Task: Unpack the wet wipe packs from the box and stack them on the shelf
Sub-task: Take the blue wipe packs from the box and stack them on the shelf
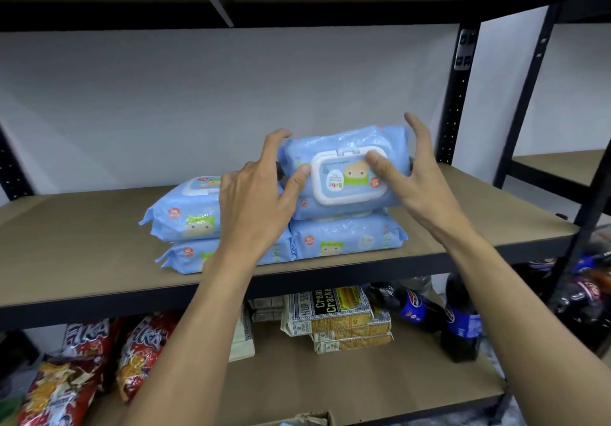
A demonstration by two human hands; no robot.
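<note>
Several blue wet wipe packs sit in two stacks on the brown shelf board (82,247). The left stack (185,224) is two packs high. On the right stack (347,237) rests the top pack (344,161), tilted with its white flip lid facing me. My left hand (254,194) grips the top pack's left end, thumb on the lid edge. My right hand (406,174) holds its right end, thumb on the lid and fingers spread behind. A corner of the cardboard box (307,419) shows at the bottom edge.
Black metal uprights (458,95) frame the shelf on the right. The shelf below holds red snack bags (82,366), cracker packs (334,316) and dark soda bottles (459,320). Bare board lies left and right of the stacks.
</note>
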